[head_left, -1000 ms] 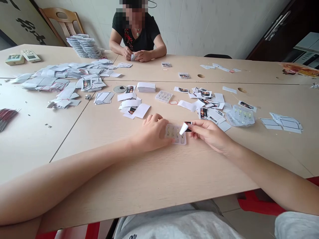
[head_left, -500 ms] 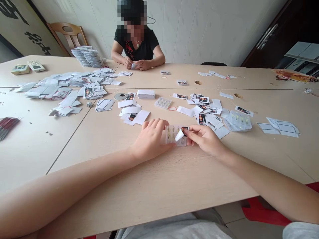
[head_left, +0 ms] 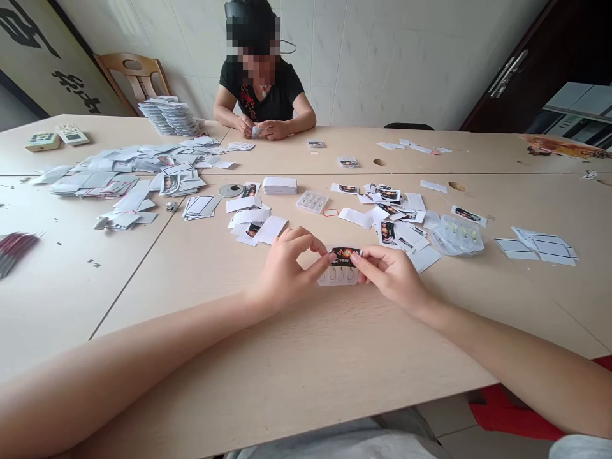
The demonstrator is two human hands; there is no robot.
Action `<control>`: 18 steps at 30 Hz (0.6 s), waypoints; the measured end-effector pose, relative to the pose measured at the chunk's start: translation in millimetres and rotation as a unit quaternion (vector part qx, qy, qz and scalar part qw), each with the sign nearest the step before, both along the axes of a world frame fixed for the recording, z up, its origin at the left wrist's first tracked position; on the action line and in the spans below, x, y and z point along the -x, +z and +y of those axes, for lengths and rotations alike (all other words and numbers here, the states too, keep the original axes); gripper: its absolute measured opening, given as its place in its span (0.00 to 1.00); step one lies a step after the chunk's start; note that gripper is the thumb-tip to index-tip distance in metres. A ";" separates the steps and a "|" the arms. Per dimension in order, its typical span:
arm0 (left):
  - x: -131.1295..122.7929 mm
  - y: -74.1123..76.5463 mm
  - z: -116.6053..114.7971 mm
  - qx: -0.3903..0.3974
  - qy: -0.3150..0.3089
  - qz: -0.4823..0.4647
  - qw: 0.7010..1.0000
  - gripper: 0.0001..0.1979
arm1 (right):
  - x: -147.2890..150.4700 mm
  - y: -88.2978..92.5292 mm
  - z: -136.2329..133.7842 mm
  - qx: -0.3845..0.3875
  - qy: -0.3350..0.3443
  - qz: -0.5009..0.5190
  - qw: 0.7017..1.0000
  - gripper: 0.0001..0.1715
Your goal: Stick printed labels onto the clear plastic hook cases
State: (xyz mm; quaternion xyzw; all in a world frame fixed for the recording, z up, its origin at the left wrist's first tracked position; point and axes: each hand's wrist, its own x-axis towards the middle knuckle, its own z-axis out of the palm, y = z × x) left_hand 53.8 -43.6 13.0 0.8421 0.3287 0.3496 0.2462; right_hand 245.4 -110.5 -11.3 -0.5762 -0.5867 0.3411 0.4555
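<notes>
My left hand (head_left: 287, 271) and my right hand (head_left: 392, 277) meet over a small clear plastic tray (head_left: 338, 276) with white card and small hook-shaped items inside. Between them, a black printed paper strip (head_left: 347, 257) lies across the tray's upper part. Fingertips of both hands pinch its two ends. The strip hides the tray's upper row. The tray rests on the pale wooden table (head_left: 191, 299).
Across the table, a person (head_left: 261, 95) in a dark top handles a small packet. Loose white and printed papers (head_left: 253, 210) surround my hands. A stack of packets (head_left: 167, 118), a plastic bag of trays (head_left: 456, 236) and another tray (head_left: 312, 201) stand on the table.
The strip with its curled white end now lies flat across the tray, held by both hands. My left hand has moved onto it. The view has tilted slightly.
</notes>
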 end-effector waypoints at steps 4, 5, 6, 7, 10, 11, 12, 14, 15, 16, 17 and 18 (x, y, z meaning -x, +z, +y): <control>2.0 4.8 -0.6 0.110 0.014 -0.024 0.994 0.11 | -0.8 0.5 -0.8 0.002 -0.011 0.000 1.000 0.20; 2.0 5.4 -1.3 0.128 0.024 -0.022 0.991 0.12 | -0.9 0.7 -0.9 0.005 -0.013 -0.001 1.000 0.20; 1.7 5.6 -1.9 0.145 0.034 -0.022 0.989 0.13 | -0.8 0.9 -1.0 0.006 -0.014 -0.001 1.000 0.20; 1.2 5.5 -2.4 0.164 0.041 -0.024 0.985 0.14 | -0.7 1.3 -1.2 0.007 -0.015 -0.001 1.000 0.20; -0.6 3.1 -3.3 0.242 0.034 -0.049 0.969 0.16 | -0.1 3.2 -2.5 0.003 -0.017 -0.008 1.000 0.20; -1.3 1.7 -3.3 0.268 0.027 -0.059 0.961 0.16 | 0.2 3.9 -3.0 0.001 -0.017 -0.013 1.000 0.20; -1.8 0.3 -3.4 0.289 0.022 -0.069 0.954 0.16 | 0.4 4.6 -3.5 0.001 -0.016 -0.017 1.000 0.20; -3.0 -2.8 -3.6 0.312 0.013 -0.084 0.946 0.15 | 0.7 5.7 -4.2 0.004 -0.013 -0.019 1.000 0.21; -3.6 -4.2 -3.9 0.314 0.011 -0.089 0.945 0.15 | 0.8 6.0 -4.4 0.009 -0.011 -0.016 1.000 0.21; -4.2 -5.4 -4.4 0.312 0.009 -0.094 0.945 0.14 | 0.9 6.2 -4.4 0.014 -0.010 -0.013 1.000 0.21; -4.9 -6.3 -5.0 0.305 0.008 -0.099 0.947 0.14 | 1.0 6.3 -4.3 0.019 -0.010 -0.011 1.000 0.21; -5.6 -6.9 -5.8 0.298 0.009 -0.103 0.949 0.13 | 1.0 6.3 -4.2 0.021 -0.011 -0.011 1.000 0.22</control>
